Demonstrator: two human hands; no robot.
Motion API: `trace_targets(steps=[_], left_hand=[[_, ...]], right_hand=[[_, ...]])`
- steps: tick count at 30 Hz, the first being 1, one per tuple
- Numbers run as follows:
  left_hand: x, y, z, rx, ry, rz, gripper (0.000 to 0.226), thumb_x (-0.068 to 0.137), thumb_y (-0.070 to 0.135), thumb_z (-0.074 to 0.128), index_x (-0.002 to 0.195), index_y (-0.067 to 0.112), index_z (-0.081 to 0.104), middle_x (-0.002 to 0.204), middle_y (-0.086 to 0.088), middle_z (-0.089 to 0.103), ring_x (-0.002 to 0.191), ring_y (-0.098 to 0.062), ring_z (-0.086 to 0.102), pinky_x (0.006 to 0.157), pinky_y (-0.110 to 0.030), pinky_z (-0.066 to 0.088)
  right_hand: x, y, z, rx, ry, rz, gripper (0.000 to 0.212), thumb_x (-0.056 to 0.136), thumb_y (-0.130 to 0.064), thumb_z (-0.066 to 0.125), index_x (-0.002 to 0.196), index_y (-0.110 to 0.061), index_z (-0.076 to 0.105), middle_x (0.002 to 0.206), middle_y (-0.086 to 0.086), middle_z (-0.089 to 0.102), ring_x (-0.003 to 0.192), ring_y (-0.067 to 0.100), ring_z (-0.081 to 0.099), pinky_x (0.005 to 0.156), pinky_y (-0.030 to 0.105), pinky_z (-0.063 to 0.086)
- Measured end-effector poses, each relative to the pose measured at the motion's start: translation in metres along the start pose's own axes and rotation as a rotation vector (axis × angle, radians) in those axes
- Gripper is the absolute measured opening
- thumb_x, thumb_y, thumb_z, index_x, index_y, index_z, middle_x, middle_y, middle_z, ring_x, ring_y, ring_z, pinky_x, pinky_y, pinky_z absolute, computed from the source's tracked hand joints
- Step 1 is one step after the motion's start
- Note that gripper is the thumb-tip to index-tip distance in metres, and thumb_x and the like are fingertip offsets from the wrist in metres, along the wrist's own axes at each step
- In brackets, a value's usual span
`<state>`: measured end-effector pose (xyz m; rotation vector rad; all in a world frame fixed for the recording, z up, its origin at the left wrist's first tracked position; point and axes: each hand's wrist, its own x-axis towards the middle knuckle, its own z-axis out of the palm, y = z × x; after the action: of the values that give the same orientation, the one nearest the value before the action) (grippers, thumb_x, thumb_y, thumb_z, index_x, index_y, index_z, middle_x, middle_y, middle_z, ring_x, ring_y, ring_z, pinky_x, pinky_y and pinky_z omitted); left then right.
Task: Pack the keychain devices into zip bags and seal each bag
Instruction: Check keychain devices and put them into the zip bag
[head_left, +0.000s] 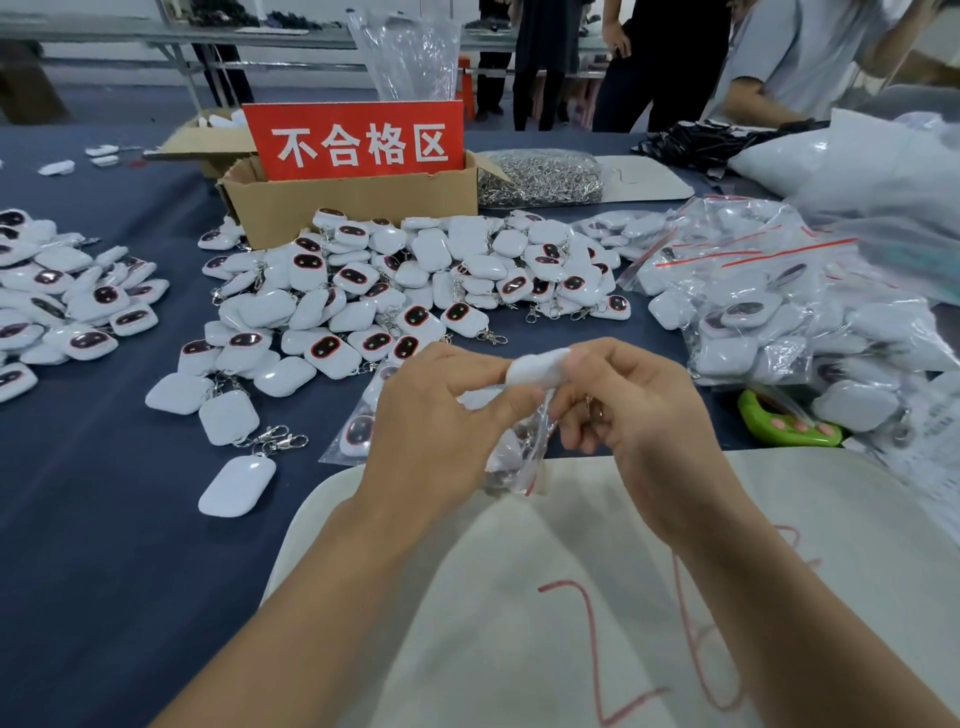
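Both my hands are raised over the table's near middle with a white keychain device (535, 368) between them. My left hand (441, 415) and my right hand (628, 410) each pinch it with curled fingers. A clear zip bag (519, 457) with a red strip hangs below the device between my hands; its mouth is hidden by my fingers. A big heap of loose white keychain devices (395, 291) lies beyond my hands. Bagged devices (769, 306) are piled at the right.
A cardboard box (353, 202) with a red sign stands behind the heap. More devices (62, 301) lie at the left, a bag of metal clasps (540, 176) at the back, a green object (789, 426) at the right, a cream cloth (571, 597) below my arms. People stand across the table.
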<state>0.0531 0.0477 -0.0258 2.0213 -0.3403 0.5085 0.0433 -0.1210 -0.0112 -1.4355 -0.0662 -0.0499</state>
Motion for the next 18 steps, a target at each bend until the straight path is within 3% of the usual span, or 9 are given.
trace_targets(steps=[2, 5, 7, 10, 14, 18], left_hand=[[0.002, 0.000, 0.000, 0.019, 0.015, -0.028, 0.015, 0.082, 0.053, 0.069, 0.093, 0.047, 0.077, 0.090, 0.032, 0.067, 0.097, 0.005, 0.057, 0.082, -0.009, 0.037], [0.002, -0.003, -0.002, 0.205, 0.081, -0.041, 0.020, 0.083, 0.051, 0.066, 0.079, 0.037, 0.079, 0.075, 0.028, 0.066, 0.089, 0.000, 0.050, 0.086, -0.032, 0.041], [-0.001, 0.001, -0.003, 0.403, 0.088, -0.037, 0.029, 0.081, 0.057, 0.059, 0.067, 0.036, 0.074, 0.068, 0.022, 0.065, 0.079, -0.006, 0.041, 0.075, -0.034, 0.036], [-0.008, 0.012, 0.003, 0.686, -0.029, -0.033, 0.046, 0.074, 0.067, 0.044, 0.054, 0.028, 0.060, 0.065, 0.013, 0.058, 0.073, -0.014, 0.044, 0.059, -0.030, 0.024], [-0.010, 0.016, 0.010, 0.854, -0.095, -0.024, 0.040, 0.077, 0.061, 0.051, 0.058, 0.027, 0.044, 0.067, 0.010, 0.056, 0.071, -0.017, 0.050, 0.051, -0.027, 0.008], [-0.007, 0.015, 0.007, 0.658, -0.009, -0.143, 0.030, 0.085, 0.048, 0.057, 0.064, 0.029, 0.048, 0.070, 0.011, 0.055, 0.065, -0.014, 0.047, 0.052, -0.025, 0.016]], right_hand=[[0.000, -0.001, 0.000, -0.075, 0.020, -0.053, 0.005, 0.084, -0.021, 0.072, 0.080, -0.018, 0.074, 0.065, 0.011, 0.065, 0.047, 0.018, 0.048, 0.045, 0.021, 0.038], [0.003, 0.003, -0.005, -0.182, 0.176, -0.092, 0.021, 0.084, -0.014, 0.075, 0.070, -0.029, 0.075, 0.057, 0.004, 0.064, 0.044, 0.012, 0.043, 0.046, 0.022, 0.035], [0.006, 0.002, -0.012, -0.325, 0.291, -0.088, 0.014, 0.079, -0.025, 0.072, 0.067, -0.031, 0.073, 0.052, -0.001, 0.062, 0.044, 0.008, 0.042, 0.050, 0.027, 0.033], [0.009, 0.002, -0.024, -0.501, 0.375, -0.033, 0.009, 0.063, -0.033, 0.066, 0.059, -0.025, 0.069, 0.047, -0.005, 0.056, 0.043, 0.004, 0.040, 0.054, 0.027, 0.031], [0.005, 0.003, -0.019, -0.576, 0.181, 0.064, 0.006, 0.065, -0.023, 0.069, 0.061, -0.020, 0.071, 0.049, 0.000, 0.059, 0.047, 0.008, 0.044, 0.054, 0.025, 0.034], [0.003, 0.011, -0.002, -0.472, 0.085, 0.052, 0.014, 0.080, -0.011, 0.073, 0.066, -0.015, 0.073, 0.050, 0.003, 0.061, 0.045, 0.009, 0.043, 0.047, 0.017, 0.033]])
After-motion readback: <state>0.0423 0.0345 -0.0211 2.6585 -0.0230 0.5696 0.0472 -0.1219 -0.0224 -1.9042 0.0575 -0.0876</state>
